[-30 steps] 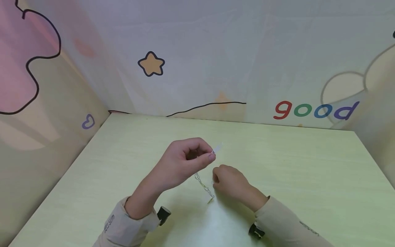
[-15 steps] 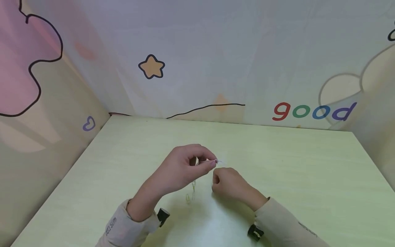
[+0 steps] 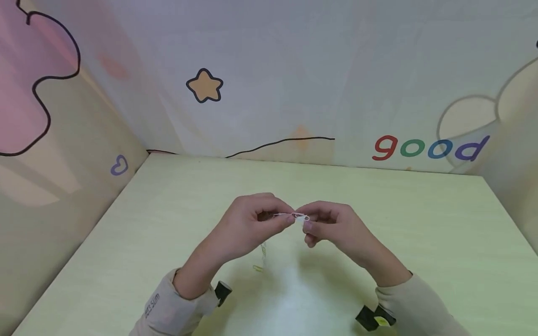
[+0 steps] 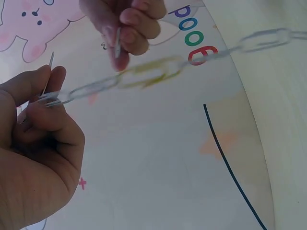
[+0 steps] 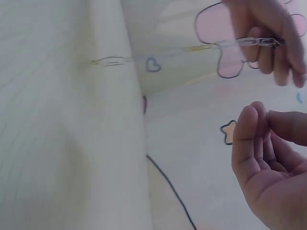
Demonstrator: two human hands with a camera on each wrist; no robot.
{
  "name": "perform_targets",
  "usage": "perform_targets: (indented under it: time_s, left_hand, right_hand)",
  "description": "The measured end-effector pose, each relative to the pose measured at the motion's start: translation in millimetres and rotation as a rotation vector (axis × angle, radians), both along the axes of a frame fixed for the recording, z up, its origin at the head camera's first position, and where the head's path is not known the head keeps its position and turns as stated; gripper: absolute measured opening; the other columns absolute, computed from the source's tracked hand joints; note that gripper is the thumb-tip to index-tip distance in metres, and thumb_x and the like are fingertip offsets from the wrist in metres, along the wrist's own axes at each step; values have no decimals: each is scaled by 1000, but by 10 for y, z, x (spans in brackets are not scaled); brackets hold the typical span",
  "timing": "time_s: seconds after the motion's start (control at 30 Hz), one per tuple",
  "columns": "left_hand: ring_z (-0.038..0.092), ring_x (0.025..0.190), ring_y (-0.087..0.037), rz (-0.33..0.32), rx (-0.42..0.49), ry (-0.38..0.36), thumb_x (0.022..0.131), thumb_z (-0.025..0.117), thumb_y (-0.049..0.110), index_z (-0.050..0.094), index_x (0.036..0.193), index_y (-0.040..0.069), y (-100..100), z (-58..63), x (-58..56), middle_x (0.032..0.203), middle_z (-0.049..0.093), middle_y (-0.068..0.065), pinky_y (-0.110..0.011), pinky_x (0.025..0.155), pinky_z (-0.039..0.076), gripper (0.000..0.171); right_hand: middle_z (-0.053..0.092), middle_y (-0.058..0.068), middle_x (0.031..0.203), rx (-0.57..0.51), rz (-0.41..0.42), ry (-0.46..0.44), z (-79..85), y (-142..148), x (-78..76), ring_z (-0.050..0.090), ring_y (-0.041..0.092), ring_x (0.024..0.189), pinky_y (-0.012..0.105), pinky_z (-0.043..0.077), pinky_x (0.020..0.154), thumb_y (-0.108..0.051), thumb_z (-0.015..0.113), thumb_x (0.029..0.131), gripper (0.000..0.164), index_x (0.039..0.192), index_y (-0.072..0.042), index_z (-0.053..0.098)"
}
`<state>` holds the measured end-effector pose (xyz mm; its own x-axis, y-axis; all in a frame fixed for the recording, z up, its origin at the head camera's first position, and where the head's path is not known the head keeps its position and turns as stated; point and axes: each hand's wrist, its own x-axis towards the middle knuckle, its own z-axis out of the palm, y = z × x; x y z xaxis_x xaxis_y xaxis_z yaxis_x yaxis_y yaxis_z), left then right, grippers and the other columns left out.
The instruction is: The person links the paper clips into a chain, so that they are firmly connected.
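Note:
My left hand (image 3: pixel 256 224) pinches the end of a chain of linked paper clips (image 4: pixel 96 87) between thumb and fingers. The chain hangs below this hand, with a yellow paper clip (image 3: pixel 258 268) at its bottom end. Another yellow link (image 4: pixel 151 73) sits among silver ones. Close in front of the left fingertips, my right hand (image 3: pixel 342 228) pinches a loose silver paper clip (image 4: pixel 118 43). White-looking wire (image 3: pixel 300 216) shows between the two hands' fingertips in the head view. Whether the clips touch there I cannot tell. In the right wrist view, the right fingers hide the held clip.
Both hands are above a pale green table (image 3: pixel 168 210). Behind it stands a printed cloth wall (image 3: pixel 269 84) with a star and coloured letters. Black camera mounts (image 3: pixel 222 291) sit at both sleeves.
My right hand has risen from low over the table to the left fingertips, its thumb and fingers now pinching. The chain's lower end has swung left and hangs down.

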<state>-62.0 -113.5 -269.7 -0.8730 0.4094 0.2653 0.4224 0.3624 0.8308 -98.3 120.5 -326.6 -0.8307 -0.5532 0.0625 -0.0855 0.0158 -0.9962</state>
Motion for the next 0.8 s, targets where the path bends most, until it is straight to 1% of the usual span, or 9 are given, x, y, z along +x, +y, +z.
perform_targets:
  time_s: [0.17,0.3,0.43,0.5,0.6,0.73,0.8]
  left_hand:
    - [45,62,-15,12,19,13,95,73,15,81,96,18,31,5,4,70,53,0,-27,55,38,8]
    - [44,61,-14,13,22,60,95,72,12,81,96,14,62,12,26,69,53,2,-26,54,37,9]
    - [44,59,-12,-2,43,113,95,71,9,80,94,12,88,19,51,69,54,5,-26,54,38,9]
    - [44,59,-12,-24,55,142,95,71,8,79,92,12,99,20,60,68,54,7,-27,54,38,10]
    - [42,58,-11,-62,64,205,95,70,7,78,89,12,111,17,67,66,51,9,-26,53,37,11]
    - [41,56,-9,-105,90,298,94,70,5,76,85,10,121,-6,58,65,47,12,-26,51,35,12]
    - [40,56,-8,-127,109,325,94,70,4,75,83,10,125,-9,55,65,45,12,-25,50,34,13]
  right_hand:
    - [65,14,89,-155,-33,-19,158,82,92,67,22,74,42,59,77,-1,64,97,10,107,1,64]
    - [68,13,89,-222,-45,7,246,108,166,68,21,72,40,59,75,0,61,99,7,104,2,65]
    - [69,14,90,-233,-75,98,317,110,251,68,23,70,40,59,74,2,62,98,7,102,2,67]
    - [68,14,90,-233,-94,153,349,101,296,68,24,70,40,59,73,4,62,97,8,101,1,68]
    - [67,14,89,-239,-120,231,400,78,364,67,25,69,40,59,73,7,62,96,11,101,1,69]
    - [66,15,90,-240,-147,297,459,70,438,67,26,69,38,59,73,10,62,94,14,102,1,70]
    - [66,15,90,-253,-155,338,471,72,460,67,25,70,36,59,72,13,62,93,17,102,1,70]
